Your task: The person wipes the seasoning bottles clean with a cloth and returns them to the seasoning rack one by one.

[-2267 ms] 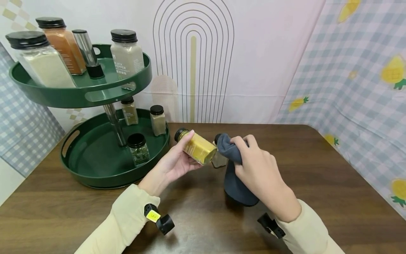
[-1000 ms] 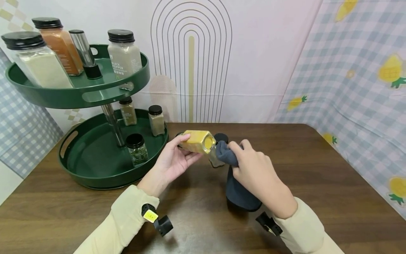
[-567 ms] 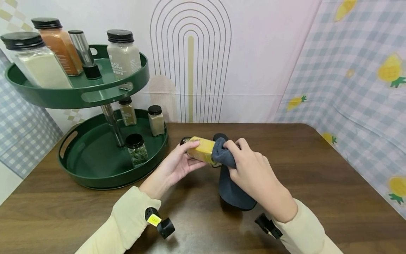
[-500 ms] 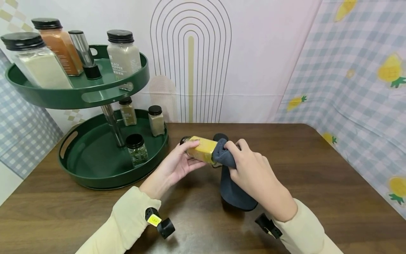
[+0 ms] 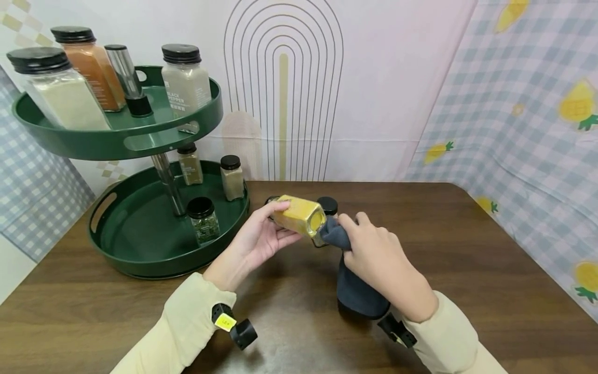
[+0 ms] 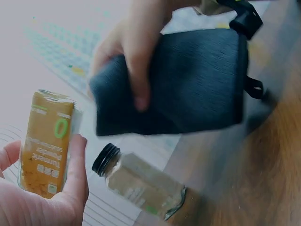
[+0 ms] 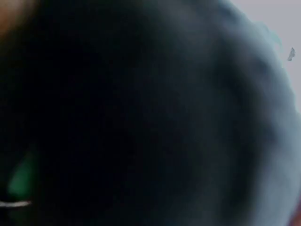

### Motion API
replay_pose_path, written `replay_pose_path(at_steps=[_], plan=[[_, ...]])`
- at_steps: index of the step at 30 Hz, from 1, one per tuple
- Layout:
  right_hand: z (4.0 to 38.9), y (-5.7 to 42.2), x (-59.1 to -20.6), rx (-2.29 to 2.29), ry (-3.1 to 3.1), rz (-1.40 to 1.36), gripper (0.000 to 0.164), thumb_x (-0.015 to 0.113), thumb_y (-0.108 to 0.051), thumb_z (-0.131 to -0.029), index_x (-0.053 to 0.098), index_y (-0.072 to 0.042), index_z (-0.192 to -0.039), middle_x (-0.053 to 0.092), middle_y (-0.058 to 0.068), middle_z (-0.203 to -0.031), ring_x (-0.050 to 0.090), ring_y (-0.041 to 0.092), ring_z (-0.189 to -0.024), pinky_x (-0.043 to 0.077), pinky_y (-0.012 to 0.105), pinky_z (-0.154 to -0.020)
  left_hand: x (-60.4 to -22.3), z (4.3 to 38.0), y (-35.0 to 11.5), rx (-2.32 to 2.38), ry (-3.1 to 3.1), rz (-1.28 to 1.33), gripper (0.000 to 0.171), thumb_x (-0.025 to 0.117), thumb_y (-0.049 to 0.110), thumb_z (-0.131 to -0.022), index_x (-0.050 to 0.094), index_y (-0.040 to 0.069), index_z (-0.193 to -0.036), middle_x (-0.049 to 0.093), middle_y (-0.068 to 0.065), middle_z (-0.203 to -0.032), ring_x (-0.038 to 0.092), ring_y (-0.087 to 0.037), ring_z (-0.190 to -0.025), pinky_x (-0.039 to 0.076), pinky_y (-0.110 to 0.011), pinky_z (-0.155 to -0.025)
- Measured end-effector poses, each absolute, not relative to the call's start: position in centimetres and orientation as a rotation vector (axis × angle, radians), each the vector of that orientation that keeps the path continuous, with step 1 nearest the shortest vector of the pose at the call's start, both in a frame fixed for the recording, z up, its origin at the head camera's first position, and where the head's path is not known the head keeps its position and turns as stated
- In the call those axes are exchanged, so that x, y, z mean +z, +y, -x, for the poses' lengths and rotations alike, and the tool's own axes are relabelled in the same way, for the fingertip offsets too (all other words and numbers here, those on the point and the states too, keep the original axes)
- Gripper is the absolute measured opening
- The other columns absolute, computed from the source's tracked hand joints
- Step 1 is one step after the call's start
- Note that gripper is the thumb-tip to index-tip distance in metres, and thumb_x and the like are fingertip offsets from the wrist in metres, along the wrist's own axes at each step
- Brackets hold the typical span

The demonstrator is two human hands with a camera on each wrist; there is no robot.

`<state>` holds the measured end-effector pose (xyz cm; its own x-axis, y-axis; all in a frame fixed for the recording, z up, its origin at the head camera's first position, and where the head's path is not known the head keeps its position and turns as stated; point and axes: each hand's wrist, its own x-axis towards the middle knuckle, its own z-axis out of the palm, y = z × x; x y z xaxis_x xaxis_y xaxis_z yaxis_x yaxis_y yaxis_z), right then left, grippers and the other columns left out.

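My left hand (image 5: 259,236) grips a square glass jar of turmeric powder (image 5: 296,214), tipped on its side with the base facing right. Its printed label is readable in the left wrist view, where the turmeric jar (image 6: 47,146) stands between thumb and fingers. A dark grey cloth (image 5: 359,291) hangs from my right hand (image 5: 380,257), which pinches its bunched top close to the jar's base. A small gap separates cloth (image 6: 202,84) and jar in the left wrist view. Dark, blurred cloth (image 7: 141,117) fills most of the right wrist view.
Behind the hands, another black-lidded jar (image 5: 327,204) stands on the wooden table (image 5: 289,332), partly hidden. At left is a green two-tier stand (image 5: 154,267); larger jars sit on its upper tray (image 5: 89,144), and smaller ones, including a herb jar (image 5: 204,223), on the lower.
Half a second ago the cloth covered the turmeric jar's base. Now my right hand has drawn it off to the right, and the jar has turned so its base shows.
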<state>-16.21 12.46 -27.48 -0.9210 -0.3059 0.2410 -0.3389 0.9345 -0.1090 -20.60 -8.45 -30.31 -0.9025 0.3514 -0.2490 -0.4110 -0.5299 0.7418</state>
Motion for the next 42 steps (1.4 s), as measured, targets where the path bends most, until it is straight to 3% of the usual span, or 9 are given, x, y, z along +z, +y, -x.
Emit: replay_pose_path(at_steps=[5,10,16,25,42], plan=[[16.0,13.1,-26.6,0.351,-2.695,-0.415,0.035,0.061,-0.008,-0.081,0.052,-0.013,-0.114,0.052,0.013,-0.097,0.051,0.025,-0.053,0.043,0.039,-0.047,-30.4,20.6,-8.3,2.419,1.192,0.11,0.053,0.052,0.022,-0.09,0.029,0.018,-0.138,0.043,-0.015,-0.126,0.062,-0.021,-0.096,0.051,-0.035,-0.086],[15.8,12.7,-26.6,0.408,-2.577,-0.522,0.036,0.064,-0.008,-0.079,0.054,-0.013,-0.113,0.054,0.009,-0.1,0.055,0.025,-0.057,0.048,0.04,-0.053,-30.7,20.6,-8.0,2.384,1.247,0.075,0.052,0.051,0.02,-0.09,0.03,0.015,-0.138,0.046,-0.015,-0.123,0.062,-0.021,-0.093,0.051,-0.036,-0.088],[15.6,12.1,-27.0,0.28,-2.569,-0.665,0.037,0.066,-0.006,-0.076,0.053,-0.01,-0.11,0.051,0.008,-0.095,0.047,0.016,-0.046,0.044,0.033,-0.047,-31.1,20.5,-7.8,2.362,1.315,0.038,0.051,0.052,0.02,-0.089,0.032,0.012,-0.135,0.051,-0.012,-0.118,0.063,-0.02,-0.093,0.051,-0.035,-0.087],[15.0,11.7,-27.1,0.188,-2.583,-0.689,0.035,0.068,-0.008,-0.077,0.051,-0.011,-0.108,0.05,0.011,-0.094,0.043,0.016,-0.044,0.038,0.03,-0.042,-31.1,20.5,-7.7,2.404,1.323,0.042,0.048,0.054,0.019,-0.089,0.031,0.014,-0.131,0.049,-0.011,-0.115,0.061,-0.02,-0.092,0.053,-0.033,-0.081],[15.1,10.9,-28.4,0.057,-2.765,-0.743,0.038,0.068,-0.01,-0.072,0.052,-0.013,-0.106,0.051,0.012,-0.092,0.045,0.018,-0.045,0.038,0.033,-0.042,-30.9,20.8,-8.1,2.504,1.333,0.104,0.055,0.055,0.02,-0.089,0.021,0.023,-0.132,0.043,-0.014,-0.125,0.055,-0.027,-0.106,0.045,-0.042,-0.095]])
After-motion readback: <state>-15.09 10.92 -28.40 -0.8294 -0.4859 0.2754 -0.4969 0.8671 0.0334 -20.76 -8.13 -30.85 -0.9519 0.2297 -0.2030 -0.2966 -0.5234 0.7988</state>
